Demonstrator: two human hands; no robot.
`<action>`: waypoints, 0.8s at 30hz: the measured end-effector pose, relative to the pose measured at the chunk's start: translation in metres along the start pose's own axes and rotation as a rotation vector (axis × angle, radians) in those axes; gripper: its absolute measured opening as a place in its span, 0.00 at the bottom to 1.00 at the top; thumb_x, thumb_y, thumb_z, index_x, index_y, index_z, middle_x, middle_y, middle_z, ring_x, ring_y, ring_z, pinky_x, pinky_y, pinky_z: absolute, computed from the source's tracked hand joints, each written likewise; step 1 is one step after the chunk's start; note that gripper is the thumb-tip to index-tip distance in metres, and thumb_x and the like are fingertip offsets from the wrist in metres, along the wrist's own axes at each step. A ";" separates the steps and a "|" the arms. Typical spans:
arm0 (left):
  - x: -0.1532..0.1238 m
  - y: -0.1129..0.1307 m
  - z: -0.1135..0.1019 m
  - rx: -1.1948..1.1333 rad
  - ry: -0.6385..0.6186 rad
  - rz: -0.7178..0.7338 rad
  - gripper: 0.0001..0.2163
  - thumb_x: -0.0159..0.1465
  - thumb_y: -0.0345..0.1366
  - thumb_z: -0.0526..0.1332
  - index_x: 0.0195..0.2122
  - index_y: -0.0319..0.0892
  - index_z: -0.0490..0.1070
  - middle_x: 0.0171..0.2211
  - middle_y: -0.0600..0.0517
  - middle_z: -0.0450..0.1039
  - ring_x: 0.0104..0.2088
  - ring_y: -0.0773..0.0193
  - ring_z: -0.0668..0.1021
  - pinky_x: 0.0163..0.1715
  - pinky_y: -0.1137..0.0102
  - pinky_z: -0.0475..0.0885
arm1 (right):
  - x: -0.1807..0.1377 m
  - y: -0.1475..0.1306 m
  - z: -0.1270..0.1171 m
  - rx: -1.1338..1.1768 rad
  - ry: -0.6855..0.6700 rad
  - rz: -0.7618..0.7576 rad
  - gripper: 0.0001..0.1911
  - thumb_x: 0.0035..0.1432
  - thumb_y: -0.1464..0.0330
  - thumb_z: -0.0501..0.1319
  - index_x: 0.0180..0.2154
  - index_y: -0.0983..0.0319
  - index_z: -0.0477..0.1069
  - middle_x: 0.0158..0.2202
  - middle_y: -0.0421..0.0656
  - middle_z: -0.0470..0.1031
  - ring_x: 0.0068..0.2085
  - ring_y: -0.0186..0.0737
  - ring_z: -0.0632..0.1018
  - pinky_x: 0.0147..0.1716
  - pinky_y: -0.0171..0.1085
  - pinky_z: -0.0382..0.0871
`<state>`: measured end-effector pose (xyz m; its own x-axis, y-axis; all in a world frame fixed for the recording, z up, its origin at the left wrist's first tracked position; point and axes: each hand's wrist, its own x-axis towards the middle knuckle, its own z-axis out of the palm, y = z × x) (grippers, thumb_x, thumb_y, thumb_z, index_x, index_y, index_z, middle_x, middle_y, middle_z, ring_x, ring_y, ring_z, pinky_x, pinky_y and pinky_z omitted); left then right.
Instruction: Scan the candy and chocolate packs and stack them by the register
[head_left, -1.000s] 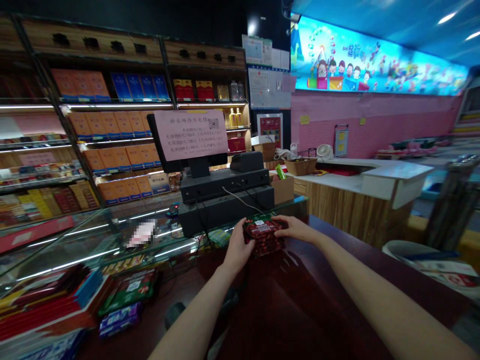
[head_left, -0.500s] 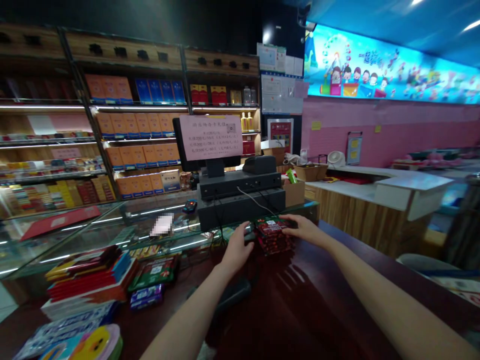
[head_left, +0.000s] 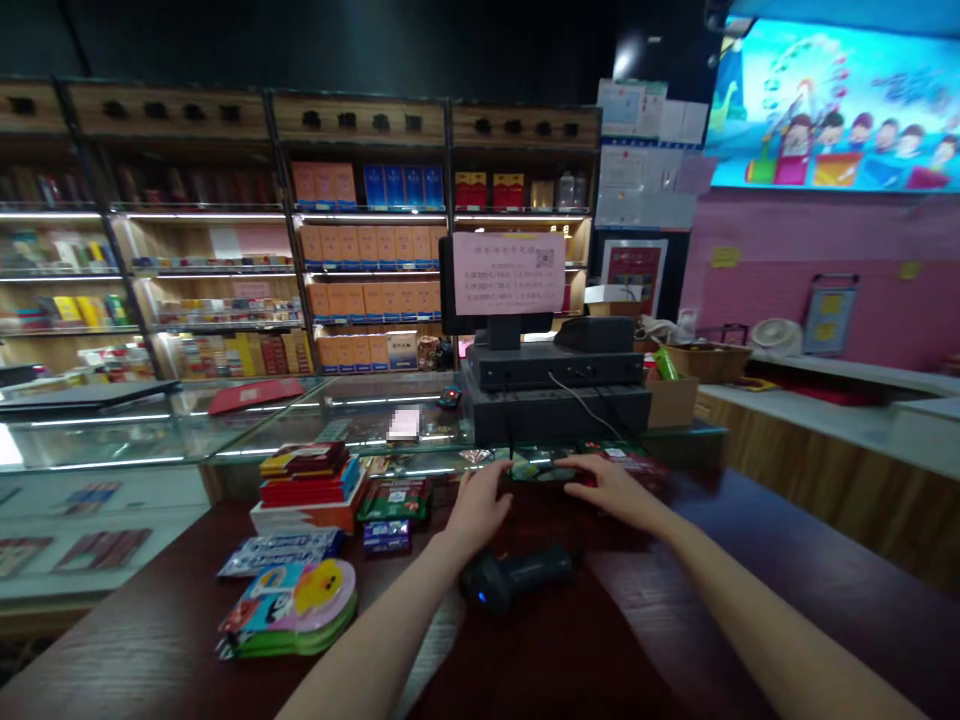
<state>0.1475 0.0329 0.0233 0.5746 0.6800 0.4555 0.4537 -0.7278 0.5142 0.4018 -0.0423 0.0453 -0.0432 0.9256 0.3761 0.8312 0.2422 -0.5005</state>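
Both hands are over a dark reddish-brown counter (head_left: 720,575) with a glossy wood-grain surface, near the centre of the frame. The left hand (head_left: 478,510) is slightly curled, thumb and fingers parted, nothing between them. The right hand (head_left: 613,492) has its fingers spread apart from the thumb and pointing left; whether they touch anything cannot be told. Red-and-green packets (head_left: 634,464) of shiny film lie right of centre, directly behind the right hand and partly hidden by it.

A matt black handheld scanner (head_left: 517,578), rounded at the head and showing a blue light, lies below the hands. Left of centre stand a squared stack of red boxes (head_left: 300,491), a flat green packet (head_left: 395,501) and a small purple packet (head_left: 387,537). At lower left, blue-and-white packets (head_left: 279,554) lie beside round-ended duck-print packs (head_left: 296,608) with green edges. A dark grey register (head_left: 555,395), boxy and hard-cased, stands beyond the hands, behind the red-and-green packets.
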 end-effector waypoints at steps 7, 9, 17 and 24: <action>-0.025 -0.036 -0.041 0.130 -0.003 -0.082 0.22 0.60 0.28 0.58 0.56 0.47 0.66 0.57 0.50 0.73 0.59 0.57 0.72 0.63 0.54 0.58 | 0.019 -0.034 0.032 -0.049 -0.002 -0.066 0.19 0.54 0.64 0.63 0.49 0.59 0.78 0.51 0.49 0.79 0.54 0.52 0.77 0.58 0.49 0.65; -0.031 -0.046 -0.052 0.164 -0.003 -0.103 0.21 0.61 0.28 0.58 0.56 0.47 0.66 0.56 0.50 0.74 0.58 0.57 0.73 0.63 0.54 0.58 | 0.025 -0.041 0.040 -0.023 -0.019 -0.077 0.19 0.55 0.64 0.63 0.48 0.59 0.78 0.51 0.48 0.79 0.54 0.51 0.77 0.57 0.49 0.65; -0.051 -0.087 -0.091 0.324 -0.015 -0.174 0.18 0.61 0.28 0.58 0.53 0.45 0.68 0.52 0.48 0.77 0.54 0.56 0.76 0.58 0.57 0.64 | 0.049 -0.074 0.083 0.043 -0.120 -0.175 0.18 0.55 0.64 0.64 0.49 0.58 0.78 0.50 0.47 0.79 0.53 0.50 0.76 0.56 0.47 0.66; -0.063 -0.109 -0.116 0.497 -0.095 -0.167 0.20 0.60 0.25 0.57 0.53 0.45 0.69 0.51 0.46 0.77 0.54 0.56 0.76 0.60 0.56 0.61 | 0.076 -0.113 0.120 0.038 -0.215 -0.262 0.19 0.55 0.68 0.63 0.50 0.58 0.77 0.50 0.46 0.79 0.52 0.49 0.77 0.55 0.46 0.66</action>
<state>-0.0169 0.0795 0.0231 0.5158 0.7960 0.3169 0.7989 -0.5804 0.1577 0.2381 0.0353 0.0365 -0.3720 0.8695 0.3249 0.7552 0.4870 -0.4388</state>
